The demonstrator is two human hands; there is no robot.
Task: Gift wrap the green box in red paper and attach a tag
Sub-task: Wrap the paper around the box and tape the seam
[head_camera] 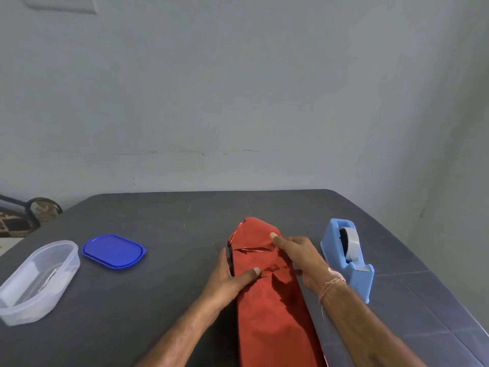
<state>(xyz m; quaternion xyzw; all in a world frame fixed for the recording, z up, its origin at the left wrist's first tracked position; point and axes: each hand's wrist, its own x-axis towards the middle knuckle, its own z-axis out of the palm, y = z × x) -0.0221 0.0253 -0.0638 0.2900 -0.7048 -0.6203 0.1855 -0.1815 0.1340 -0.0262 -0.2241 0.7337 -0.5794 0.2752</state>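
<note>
**A:** How would that parcel have handled?

**B:** Lightly, I'd judge. The red paper was shiny foil: thin, slick, quick to crease and easy to tear at a fold. The green box under it was wholly covered, so its weight was a guess. The straight sides suggested something stiff that would take pressure.

**A:** Where to take hold?

**B:** Flat-handed across the long sides and over the seam, not at the loose folded end.

**A:** How did it look?

**B:** It was a long, narrow red bundle lying on the dark grey surface, running away from the person. The far end was folded in to a blunt point, and wrinkles and a creased flap line crossed the top. The near end ran out of view.

**A:** And the hands?

**B:** The left hand lay at the bundle's left side, thumb flat on top and fingers straight along the flank. Its grip was apart, pressing rather than clasping. The right hand lay over the top near the far end with its fingers stretched on the fold, grip likewise apart.

**A:** Around it?

**B:** A light blue tape dispenser stood just to the right, near the right wrist. Well to the left were a blue lid and a clear plastic container with something pale inside. Whether that was the tag, I couldn't tell.
</note>
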